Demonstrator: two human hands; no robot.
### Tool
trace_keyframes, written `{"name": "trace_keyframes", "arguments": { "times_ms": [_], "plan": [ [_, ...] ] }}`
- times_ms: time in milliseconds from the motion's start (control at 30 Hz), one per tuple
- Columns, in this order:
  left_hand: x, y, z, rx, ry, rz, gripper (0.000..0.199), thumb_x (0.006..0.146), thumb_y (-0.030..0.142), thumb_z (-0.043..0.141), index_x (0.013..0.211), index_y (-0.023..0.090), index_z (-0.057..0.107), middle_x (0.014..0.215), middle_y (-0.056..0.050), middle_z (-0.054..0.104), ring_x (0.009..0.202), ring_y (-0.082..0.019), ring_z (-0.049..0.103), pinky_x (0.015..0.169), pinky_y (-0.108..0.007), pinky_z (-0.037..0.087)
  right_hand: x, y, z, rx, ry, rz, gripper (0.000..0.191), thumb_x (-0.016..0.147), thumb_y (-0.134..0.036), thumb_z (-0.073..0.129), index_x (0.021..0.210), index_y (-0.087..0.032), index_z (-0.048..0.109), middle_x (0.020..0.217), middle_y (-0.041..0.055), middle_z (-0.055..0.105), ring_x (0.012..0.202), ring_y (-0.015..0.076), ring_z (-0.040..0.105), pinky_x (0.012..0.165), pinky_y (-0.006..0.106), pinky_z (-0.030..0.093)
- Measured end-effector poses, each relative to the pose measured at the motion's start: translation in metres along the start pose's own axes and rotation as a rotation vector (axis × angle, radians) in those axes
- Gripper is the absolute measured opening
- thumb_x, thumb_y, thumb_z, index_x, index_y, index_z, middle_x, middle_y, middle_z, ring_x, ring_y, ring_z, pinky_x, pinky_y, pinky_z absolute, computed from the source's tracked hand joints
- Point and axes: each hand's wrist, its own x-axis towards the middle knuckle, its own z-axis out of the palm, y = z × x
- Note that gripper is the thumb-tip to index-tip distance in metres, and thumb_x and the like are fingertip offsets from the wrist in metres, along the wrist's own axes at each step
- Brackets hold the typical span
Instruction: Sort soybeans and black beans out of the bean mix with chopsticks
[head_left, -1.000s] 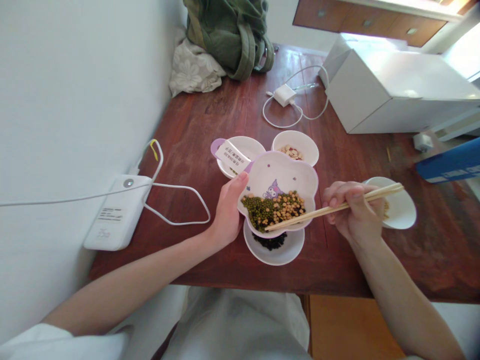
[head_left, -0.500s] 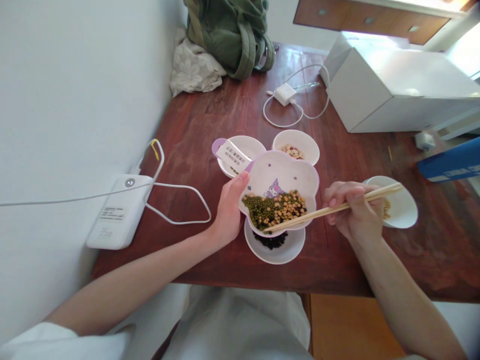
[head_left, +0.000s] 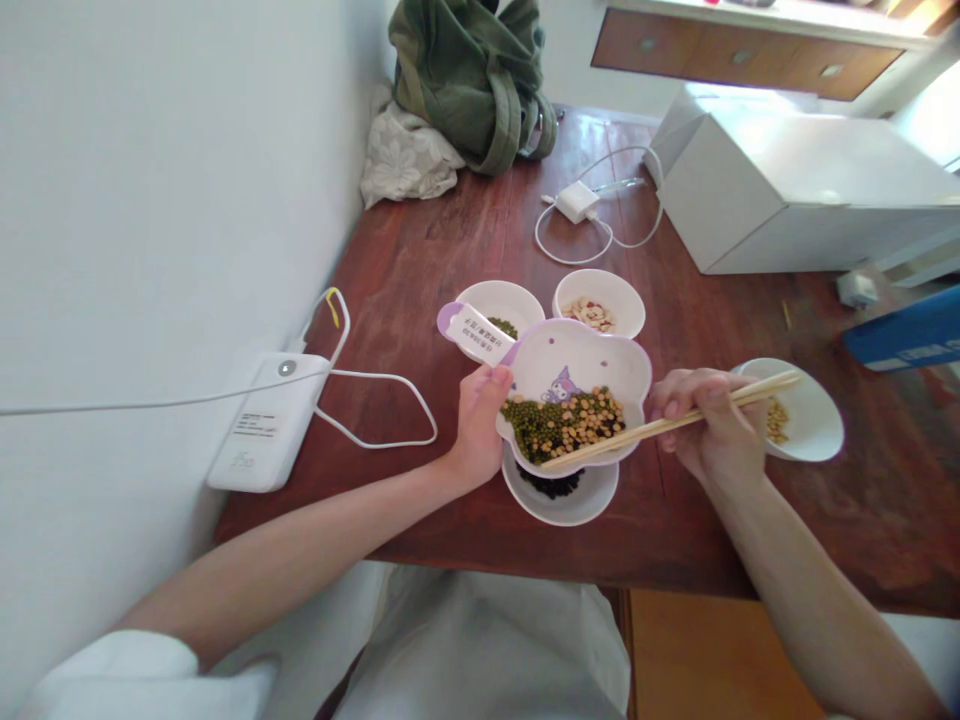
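My left hand (head_left: 480, 425) grips the left edge of a white and purple scalloped bowl (head_left: 604, 352), which has a labelled handle and a cartoon print. Green beans (head_left: 531, 430), yellow beans (head_left: 596, 412) and some dark ones lie mixed along its near side. A pair of chopsticks (head_left: 675, 422) is in my right hand (head_left: 709, 420), the tips among the beans at the near rim. Partly under the scalloped bowl is a white bowl of black beans (head_left: 564, 508). Behind it stand a bowl with green beans (head_left: 501, 298) and one with pale, reddish-edged pieces (head_left: 598, 290).
Right of my right hand, a white bowl (head_left: 814, 415) holds yellow beans. A white power bank (head_left: 274, 430) with cables lies at the left by the wall. Further back are a charger (head_left: 577, 202), a green bag (head_left: 469, 90), a white box (head_left: 750, 190) and a blue object (head_left: 907, 330).
The scalloped bowl appears tilted a little differently, and more green beans show in the bowl behind its handle. The whole view has shifted slightly. Both hands keep their hold.
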Motion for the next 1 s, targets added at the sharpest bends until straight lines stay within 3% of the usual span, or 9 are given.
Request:
{"name": "trace_keyframes", "arguments": {
  "times_ms": [100,200,333,467,633,833,1000],
  "plan": [
    [-0.001,-0.005,-0.003,-0.021,-0.012,0.011,0.053,0.084,0.071,0.084,0.077,0.019,0.072,0.067,0.002,0.063,0.063,-0.015,0.054,0.060,-0.030,0.046,0.001,-0.001,-0.003,-0.010,0.021,-0.048,0.046,0.100,-0.049,0.078,0.067,-0.017,0.078,0.060,0.0047,0.068,0.038,0.0109,0.056,0.029,0.021,0.038],
    [-0.001,-0.007,-0.003,-0.032,-0.050,-0.008,0.054,0.087,0.072,0.080,0.082,0.018,0.074,0.070,-0.001,0.068,0.071,-0.020,0.066,0.070,-0.033,0.053,0.003,-0.004,-0.005,-0.026,0.059,-0.127,0.044,0.100,-0.047,0.077,0.066,-0.018,0.078,0.058,0.0043,0.067,0.039,0.0114,0.055,0.029,0.021,0.037],
    [-0.001,-0.005,0.002,-0.061,-0.102,0.032,0.047,0.093,0.065,0.077,0.095,0.019,0.079,0.089,-0.006,0.081,0.096,-0.027,0.077,0.092,-0.037,0.060,0.004,-0.006,-0.007,-0.080,0.065,-0.122,0.044,0.099,-0.048,0.079,0.066,-0.019,0.079,0.059,0.0053,0.068,0.041,0.0126,0.057,0.029,0.022,0.039],
    [-0.002,-0.001,0.008,-0.077,-0.150,0.052,0.047,0.096,0.062,0.073,0.113,0.019,0.081,0.109,-0.010,0.084,0.119,-0.031,0.076,0.107,-0.042,0.058,0.004,-0.004,-0.006,-0.101,0.010,-0.128,0.043,0.098,-0.051,0.079,0.068,-0.019,0.081,0.061,0.0063,0.071,0.040,0.0130,0.057,0.028,0.023,0.041],
    [-0.003,0.002,0.010,-0.102,-0.193,0.032,0.055,0.097,0.061,0.073,0.130,0.018,0.078,0.115,-0.014,0.084,0.123,-0.034,0.076,0.108,-0.045,0.059,0.003,0.000,-0.007,-0.116,-0.025,-0.115,0.042,0.095,-0.054,0.082,0.071,-0.020,0.084,0.063,0.0073,0.073,0.039,0.0139,0.057,0.028,0.024,0.041],
    [-0.003,-0.001,0.007,-0.115,-0.177,0.053,0.047,0.100,0.057,0.070,0.127,0.020,0.080,0.121,-0.012,0.084,0.129,-0.034,0.074,0.110,-0.044,0.059,0.003,0.002,-0.008,-0.100,-0.074,-0.103,0.041,0.097,-0.052,0.080,0.072,-0.020,0.084,0.064,0.0078,0.075,0.038,0.0142,0.057,0.028,0.025,0.040],
    [-0.003,0.000,0.007,-0.084,-0.118,0.035,0.049,0.095,0.061,0.077,0.121,0.020,0.082,0.121,-0.012,0.084,0.128,-0.036,0.074,0.110,-0.045,0.061,0.005,0.000,-0.007,-0.115,-0.092,-0.110,0.040,0.098,-0.051,0.079,0.073,-0.020,0.085,0.064,0.0080,0.075,0.037,0.0144,0.057,0.028,0.025,0.040]
  ]
}}
